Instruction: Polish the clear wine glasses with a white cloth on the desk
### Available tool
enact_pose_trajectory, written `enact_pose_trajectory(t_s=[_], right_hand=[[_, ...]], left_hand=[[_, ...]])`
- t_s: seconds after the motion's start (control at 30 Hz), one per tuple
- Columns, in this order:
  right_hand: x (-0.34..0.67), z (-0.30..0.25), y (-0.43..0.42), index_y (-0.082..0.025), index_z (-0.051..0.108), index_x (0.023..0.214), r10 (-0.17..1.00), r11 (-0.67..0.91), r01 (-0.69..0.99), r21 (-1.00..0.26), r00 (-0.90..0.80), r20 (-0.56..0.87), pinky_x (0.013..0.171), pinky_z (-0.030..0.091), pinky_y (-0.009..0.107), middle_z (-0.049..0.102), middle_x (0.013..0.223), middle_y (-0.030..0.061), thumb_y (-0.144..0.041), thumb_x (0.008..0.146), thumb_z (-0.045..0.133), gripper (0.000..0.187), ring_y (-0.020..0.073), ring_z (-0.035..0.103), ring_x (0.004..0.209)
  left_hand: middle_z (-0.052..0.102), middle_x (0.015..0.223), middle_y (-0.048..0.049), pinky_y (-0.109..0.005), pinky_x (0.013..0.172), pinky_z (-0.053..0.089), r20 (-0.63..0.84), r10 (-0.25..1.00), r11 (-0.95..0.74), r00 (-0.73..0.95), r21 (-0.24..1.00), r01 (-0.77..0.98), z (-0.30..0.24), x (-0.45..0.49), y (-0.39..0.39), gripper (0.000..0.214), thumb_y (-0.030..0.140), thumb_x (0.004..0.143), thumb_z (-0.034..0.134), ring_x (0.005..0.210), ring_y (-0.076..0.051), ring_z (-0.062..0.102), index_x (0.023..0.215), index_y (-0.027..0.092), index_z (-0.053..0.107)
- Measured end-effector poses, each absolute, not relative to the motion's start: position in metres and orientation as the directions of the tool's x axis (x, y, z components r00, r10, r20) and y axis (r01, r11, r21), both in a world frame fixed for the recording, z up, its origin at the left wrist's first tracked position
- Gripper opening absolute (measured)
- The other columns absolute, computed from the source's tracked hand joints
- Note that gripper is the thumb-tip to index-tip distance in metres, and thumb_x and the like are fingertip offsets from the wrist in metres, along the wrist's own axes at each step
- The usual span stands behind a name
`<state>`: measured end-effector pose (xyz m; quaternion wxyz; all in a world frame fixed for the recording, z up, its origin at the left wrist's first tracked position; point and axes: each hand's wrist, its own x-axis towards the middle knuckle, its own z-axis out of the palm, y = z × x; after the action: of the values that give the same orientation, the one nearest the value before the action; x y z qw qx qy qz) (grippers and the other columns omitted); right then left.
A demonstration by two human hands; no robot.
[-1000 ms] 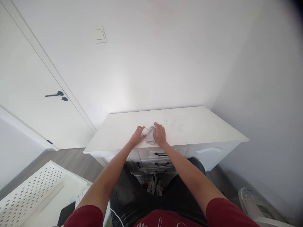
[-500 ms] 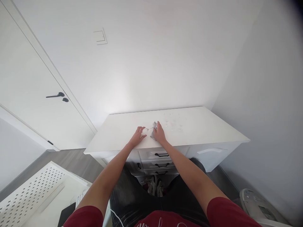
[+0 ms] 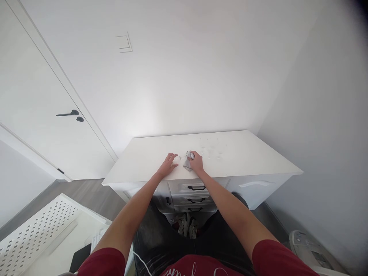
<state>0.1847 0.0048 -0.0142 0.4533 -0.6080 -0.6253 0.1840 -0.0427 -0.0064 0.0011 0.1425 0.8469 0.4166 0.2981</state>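
My left hand rests at the cabinet top with its thumb and fingers curved around a small white rounded object. That object blends into the white surface, so its kind is unclear. A short way to the right, my right hand is closed on a crumpled grey cloth, which lies against the top and spreads out to the left of the fingers. A small gap separates the cloth from the white object. Wet-looking marks dot the surface beyond my right hand.
The white cabinet stands against the wall, with dark-handled drawers below its top. A white perforated panel is at lower left, near a white cable. A pale appliance sits at lower right. A door handle is at left.
My right hand has moved slightly to the right and curled more tightly, and the cloth has shifted with it. My left hand has stayed nearly still around the white object.
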Motion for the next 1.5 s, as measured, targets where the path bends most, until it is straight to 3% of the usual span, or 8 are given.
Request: enact_pose_trajectory(t_s=[0.1,0.27,0.5,0.73,0.97,1.17,1.37,1.5], right_hand=[[0.183,-0.011,0.0,-0.02,0.055,0.126,0.91,0.226,0.597,-0.769,0.154,0.386,0.09,0.052,0.038,0.069,0.112,0.0074,-0.031,0.087,0.046,0.042,0.0218,0.064,0.1],[0.182,-0.01,0.005,-0.019,0.047,0.138,0.92,0.285,0.554,-0.782,0.07,0.385,0.102,0.047,0.037,0.06,0.136,0.0108,-0.025,0.086,0.045,0.053,0.0208,0.057,0.122],[0.186,-0.016,0.007,-0.018,0.061,0.114,0.915,0.214,0.551,-0.807,0.176,0.363,0.093,0.051,0.036,0.071,0.109,0.0074,-0.03,0.081,0.051,0.036,0.0214,0.065,0.098],[0.185,-0.011,0.006,-0.018,0.05,0.134,0.928,0.271,0.586,-0.764,0.052,0.369,0.103,0.045,0.034,0.062,0.133,0.0094,-0.024,0.085,0.044,0.05,0.0194,0.058,0.12],[0.193,-0.014,0.006,-0.017,0.061,0.112,0.926,0.181,0.602,-0.778,0.161,0.341,0.092,0.049,0.039,0.07,0.104,0.0095,-0.036,0.08,0.056,0.038,0.0251,0.062,0.095],[0.195,-0.022,0.01,-0.017,0.056,0.128,0.918,0.325,0.463,-0.825,0.058,0.393,0.104,0.041,0.044,0.061,0.131,0.0127,-0.032,0.079,0.056,0.051,0.0266,0.056,0.117],[0.202,-0.023,0.006,-0.018,0.061,0.109,0.913,0.283,0.51,-0.812,0.117,0.391,0.084,0.05,0.038,0.068,0.098,0.0061,-0.04,0.078,0.059,0.038,0.0217,0.059,0.086],[0.199,-0.021,0.003,-0.019,0.057,0.121,0.907,0.311,0.518,-0.797,0.091,0.412,0.09,0.048,0.038,0.066,0.112,0.0081,-0.04,0.082,0.057,0.044,0.0221,0.059,0.097]], left_hand=[[0.038,0.14,-0.0109,-0.042,0.099,0.051,0.391,0.799,-0.601,0.456,0.51,0.616,0.0,-0.043,-0.005,0.05,0.028,0.096,0.052,0.11,-0.02,0.058,0.143,0.03,0.037],[0.04,0.138,-0.0108,-0.042,0.099,0.051,0.389,0.786,-0.618,0.481,0.524,0.586,0.0,-0.044,-0.004,0.048,0.026,0.096,0.05,0.11,-0.02,0.057,0.142,0.03,0.038],[0.039,0.14,-0.0115,-0.045,0.103,0.048,0.371,0.791,-0.612,0.487,0.498,0.614,0.001,-0.042,-0.007,0.049,0.028,0.097,0.049,0.115,-0.022,0.056,0.143,0.029,0.037],[0.041,0.136,-0.0115,-0.044,0.105,0.047,0.425,0.765,-0.644,0.483,0.501,0.579,-0.003,-0.042,-0.002,0.047,0.026,0.095,0.051,0.116,-0.022,0.055,0.141,0.028,0.04],[0.042,0.135,-0.0136,-0.048,0.111,0.041,0.442,0.758,-0.652,0.48,0.487,0.581,0.0,-0.037,-0.005,0.049,0.023,0.094,0.052,0.123,-0.026,0.049,0.141,0.022,0.04],[0.044,0.133,-0.0153,-0.05,0.109,0.041,0.494,0.734,-0.678,0.466,0.494,0.544,-0.004,-0.038,-0.005,0.048,0.025,0.094,0.053,0.124,-0.029,0.049,0.14,0.021,0.042],[0.044,0.133,-0.0154,-0.05,0.107,0.041,0.5,0.732,-0.68,0.463,0.49,0.546,-0.01,-0.036,-0.003,0.049,0.027,0.094,0.053,0.125,-0.03,0.048,0.141,0.021,0.042],[0.044,0.131,-0.0152,-0.049,0.107,0.042,0.498,0.724,-0.688,0.478,0.464,0.559,-0.011,-0.035,-0.001,0.05,0.027,0.094,0.052,0.124,-0.029,0.048,0.143,0.02,0.04]])
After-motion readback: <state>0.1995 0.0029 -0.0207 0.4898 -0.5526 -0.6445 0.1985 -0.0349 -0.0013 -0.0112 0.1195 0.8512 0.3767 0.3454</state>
